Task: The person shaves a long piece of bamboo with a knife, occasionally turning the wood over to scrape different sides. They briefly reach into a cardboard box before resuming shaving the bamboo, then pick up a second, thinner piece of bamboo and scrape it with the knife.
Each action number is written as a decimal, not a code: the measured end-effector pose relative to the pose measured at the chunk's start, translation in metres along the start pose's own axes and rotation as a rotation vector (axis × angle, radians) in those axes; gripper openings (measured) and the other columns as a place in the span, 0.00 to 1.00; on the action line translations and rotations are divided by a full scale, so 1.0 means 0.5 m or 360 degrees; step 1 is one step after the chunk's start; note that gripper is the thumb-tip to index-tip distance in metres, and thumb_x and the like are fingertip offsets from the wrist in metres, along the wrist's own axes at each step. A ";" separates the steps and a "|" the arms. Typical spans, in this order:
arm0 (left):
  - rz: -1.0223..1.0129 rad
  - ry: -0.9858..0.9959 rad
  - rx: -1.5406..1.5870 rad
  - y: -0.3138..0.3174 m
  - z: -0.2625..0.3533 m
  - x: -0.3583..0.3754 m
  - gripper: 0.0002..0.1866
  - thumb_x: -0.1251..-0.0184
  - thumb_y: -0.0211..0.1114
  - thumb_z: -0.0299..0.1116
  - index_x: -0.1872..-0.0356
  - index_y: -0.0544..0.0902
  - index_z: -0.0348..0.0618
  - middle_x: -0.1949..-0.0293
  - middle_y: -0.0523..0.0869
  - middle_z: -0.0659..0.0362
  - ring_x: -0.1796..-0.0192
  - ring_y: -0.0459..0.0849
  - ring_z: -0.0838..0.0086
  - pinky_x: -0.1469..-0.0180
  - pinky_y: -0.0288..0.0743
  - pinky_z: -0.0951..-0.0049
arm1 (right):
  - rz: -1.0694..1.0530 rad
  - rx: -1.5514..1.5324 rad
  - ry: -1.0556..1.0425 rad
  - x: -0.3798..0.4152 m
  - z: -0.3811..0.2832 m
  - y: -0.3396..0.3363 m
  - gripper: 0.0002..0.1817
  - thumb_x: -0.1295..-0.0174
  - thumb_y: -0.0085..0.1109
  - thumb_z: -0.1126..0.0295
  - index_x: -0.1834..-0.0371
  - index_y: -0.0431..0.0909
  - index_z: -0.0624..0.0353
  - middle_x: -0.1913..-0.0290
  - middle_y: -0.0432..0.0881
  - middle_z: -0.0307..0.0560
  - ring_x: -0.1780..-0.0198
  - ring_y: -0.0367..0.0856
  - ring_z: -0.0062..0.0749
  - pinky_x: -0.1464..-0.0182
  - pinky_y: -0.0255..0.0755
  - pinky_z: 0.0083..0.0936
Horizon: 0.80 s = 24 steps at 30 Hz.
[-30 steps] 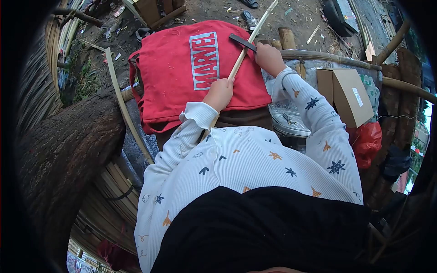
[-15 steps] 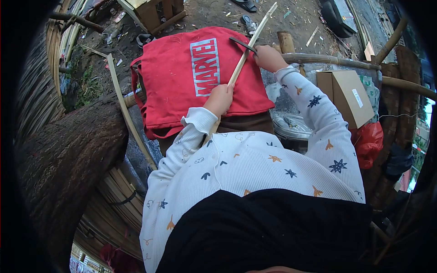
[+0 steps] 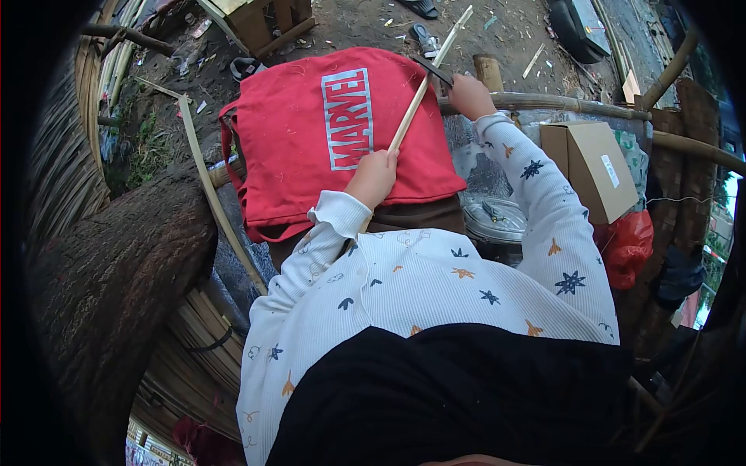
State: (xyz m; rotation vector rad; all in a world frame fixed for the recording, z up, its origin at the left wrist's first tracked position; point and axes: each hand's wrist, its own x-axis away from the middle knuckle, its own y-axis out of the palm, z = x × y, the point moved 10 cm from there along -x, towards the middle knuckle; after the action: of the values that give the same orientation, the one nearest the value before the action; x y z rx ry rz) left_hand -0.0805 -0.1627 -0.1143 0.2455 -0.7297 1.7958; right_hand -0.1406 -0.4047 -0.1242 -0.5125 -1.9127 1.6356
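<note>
My left hand [image 3: 374,177] is closed round the lower part of a long pale bamboo strip [image 3: 412,111]. The strip slants up and away to the right, over a red cloth bag [image 3: 287,116] with lettering that lies across my lap. My right hand [image 3: 470,96] is closed on the handle end of a knife [image 3: 434,71]. Its dark blade crosses the strip in the upper part, apparently touching it. The strip's lower end is hidden by my left hand and sleeve.
A cardboard box [image 3: 583,167] and a red plastic bag [image 3: 628,247] stand to the right. On the left are a thick trunk [image 3: 116,264], a leaning bamboo strip [image 3: 206,179] and bundled strips [image 3: 206,334]. A wooden crate [image 3: 268,27] and a sandal [image 3: 423,39] lie ahead.
My right hand and the knife have moved up along the strip, away from my left hand, and slightly right. My left hand has shifted only slightly downward.
</note>
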 end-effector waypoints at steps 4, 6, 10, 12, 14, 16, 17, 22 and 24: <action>-0.0188 -0.0490 0.0487 0.013 -0.019 0.018 0.19 0.27 0.45 0.45 0.73 0.71 0.42 0.87 0.65 0.66 0.88 0.66 0.79 0.88 0.61 0.73 | -0.0078 0.0012 0.0159 -0.070 0.030 0.021 0.12 0.44 0.54 0.63 0.68 0.78 0.62 0.67 0.81 0.61 0.62 0.81 0.55 0.59 0.75 0.44; -0.0116 -0.0271 0.0225 0.010 -0.014 0.011 0.22 0.27 0.44 0.42 0.71 0.76 0.33 0.80 0.74 0.48 0.78 0.74 0.57 0.73 0.69 0.60 | -0.0137 -0.0089 0.0383 -0.085 0.050 0.034 0.13 0.44 0.54 0.63 0.68 0.80 0.63 0.66 0.82 0.62 0.61 0.81 0.55 0.57 0.76 0.43; -0.0149 -0.0266 0.0227 0.018 -0.029 0.000 0.19 0.28 0.45 0.44 0.73 0.71 0.40 0.85 0.68 0.61 0.86 0.66 0.74 0.84 0.62 0.72 | -0.0198 0.0047 0.0447 -0.131 0.094 0.024 0.13 0.44 0.49 0.67 0.64 0.82 0.61 0.61 0.83 0.58 0.58 0.82 0.53 0.54 0.75 0.42; -0.0157 -0.0305 0.0227 0.013 -0.021 0.007 0.20 0.27 0.45 0.43 0.73 0.72 0.37 0.84 0.70 0.57 0.84 0.69 0.69 0.81 0.64 0.68 | -0.0151 -0.0031 0.0431 -0.139 0.105 0.034 0.14 0.44 0.52 0.63 0.67 0.81 0.64 0.64 0.81 0.64 0.60 0.81 0.56 0.56 0.75 0.44; -0.0126 -0.0287 0.0180 0.002 -0.001 0.012 0.24 0.27 0.43 0.40 0.72 0.77 0.28 0.78 0.78 0.41 0.75 0.78 0.48 0.66 0.73 0.55 | -0.0179 -0.0041 0.0380 -0.142 0.108 0.039 0.15 0.43 0.52 0.63 0.68 0.81 0.64 0.65 0.81 0.63 0.60 0.81 0.55 0.56 0.75 0.43; -0.0161 -0.0328 0.0285 0.006 -0.004 0.014 0.20 0.27 0.44 0.43 0.71 0.73 0.36 0.83 0.70 0.58 0.84 0.69 0.70 0.81 0.64 0.68 | -0.0244 -0.0019 0.0221 -0.113 0.066 0.019 0.14 0.43 0.52 0.62 0.68 0.81 0.63 0.65 0.82 0.61 0.60 0.81 0.53 0.56 0.75 0.43; -0.0180 -0.0353 0.0342 0.009 -0.008 0.016 0.18 0.27 0.45 0.44 0.71 0.71 0.40 0.86 0.65 0.66 0.88 0.64 0.82 0.88 0.60 0.75 | -0.0282 -0.0006 0.0140 -0.084 0.036 0.010 0.14 0.44 0.51 0.62 0.68 0.81 0.62 0.65 0.82 0.60 0.60 0.82 0.52 0.56 0.75 0.43; 0.0095 0.0181 -0.0047 -0.004 0.011 0.002 0.20 0.28 0.45 0.42 0.71 0.74 0.35 0.84 0.73 0.51 0.83 0.73 0.58 0.79 0.68 0.63 | -0.0412 -0.0048 -0.0477 0.071 -0.145 -0.056 0.12 0.44 0.52 0.65 0.72 0.82 0.61 0.69 0.81 0.60 0.65 0.82 0.51 0.62 0.76 0.42; 0.0209 0.0329 -0.0180 -0.015 0.035 0.011 0.20 0.28 0.46 0.40 0.72 0.75 0.33 0.82 0.76 0.44 0.79 0.76 0.50 0.74 0.70 0.57 | -0.0274 0.0037 -0.0552 0.064 -0.132 -0.055 0.11 0.44 0.52 0.65 0.72 0.81 0.61 0.70 0.81 0.59 0.67 0.82 0.51 0.64 0.76 0.42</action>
State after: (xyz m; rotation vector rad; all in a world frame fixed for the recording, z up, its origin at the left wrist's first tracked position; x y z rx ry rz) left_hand -0.0786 -0.1674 -0.0952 -0.0646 -0.7093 1.8637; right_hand -0.1209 -0.3396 -0.0855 -0.0504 -2.1115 1.7151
